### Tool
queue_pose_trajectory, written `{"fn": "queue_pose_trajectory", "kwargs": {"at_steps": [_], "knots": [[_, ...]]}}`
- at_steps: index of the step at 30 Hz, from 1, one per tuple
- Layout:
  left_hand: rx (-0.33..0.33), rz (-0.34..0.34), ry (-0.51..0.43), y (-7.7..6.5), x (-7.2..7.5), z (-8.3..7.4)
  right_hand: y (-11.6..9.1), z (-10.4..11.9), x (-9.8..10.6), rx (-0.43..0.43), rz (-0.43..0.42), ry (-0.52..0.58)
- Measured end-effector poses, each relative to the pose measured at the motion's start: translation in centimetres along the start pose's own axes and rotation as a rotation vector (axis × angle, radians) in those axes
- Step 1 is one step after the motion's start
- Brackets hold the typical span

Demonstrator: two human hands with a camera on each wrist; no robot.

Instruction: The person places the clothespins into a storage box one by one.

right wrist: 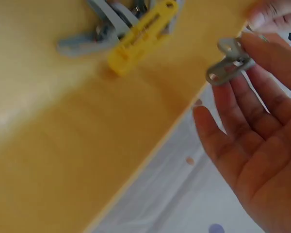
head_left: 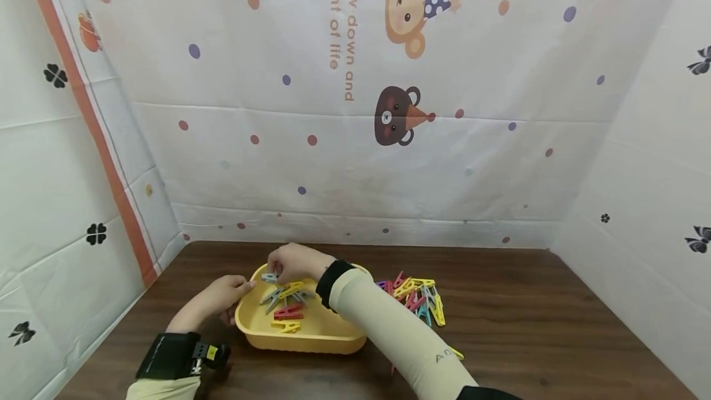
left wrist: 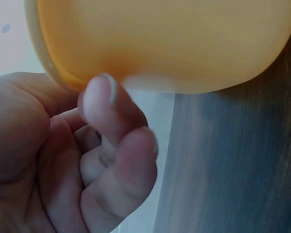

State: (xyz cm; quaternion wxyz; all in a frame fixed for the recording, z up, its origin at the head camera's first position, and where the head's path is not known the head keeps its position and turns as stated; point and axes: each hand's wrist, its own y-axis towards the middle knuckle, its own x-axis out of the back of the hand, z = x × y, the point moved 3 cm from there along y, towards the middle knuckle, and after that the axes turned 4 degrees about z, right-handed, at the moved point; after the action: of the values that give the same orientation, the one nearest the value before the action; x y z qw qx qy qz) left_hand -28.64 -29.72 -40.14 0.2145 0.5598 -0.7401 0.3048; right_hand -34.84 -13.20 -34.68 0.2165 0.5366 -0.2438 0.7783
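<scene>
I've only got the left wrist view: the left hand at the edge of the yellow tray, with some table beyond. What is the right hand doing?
Observer: The right hand is pinching a grey clothespin at its fingertips.

Operator: Nothing loose shows in my picture. Is there anything lying in the tray?

Observer: Yes, the head view shows several clips in there, in grey, red and yellow.

Operator: And are there any outside it?

Observer: Yes, a mixed-colour pile of clothespins lies on the table to the right of the tray, past the right forearm.
</scene>
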Motion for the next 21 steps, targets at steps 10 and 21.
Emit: {"fn": "queue_pose_trajectory", "kwargs": {"at_steps": [10,21], "knots": [[-0.025,0.038,-0.026,0.2,0.2,0.4,-0.5,-0.4,-2.6,-0.039,0.11,0.039],[0.017,-0.003,0.003,0.1,0.0,0.0,-1.2,-0.3,-3.4,-0.021,0.097,0.042]]}}
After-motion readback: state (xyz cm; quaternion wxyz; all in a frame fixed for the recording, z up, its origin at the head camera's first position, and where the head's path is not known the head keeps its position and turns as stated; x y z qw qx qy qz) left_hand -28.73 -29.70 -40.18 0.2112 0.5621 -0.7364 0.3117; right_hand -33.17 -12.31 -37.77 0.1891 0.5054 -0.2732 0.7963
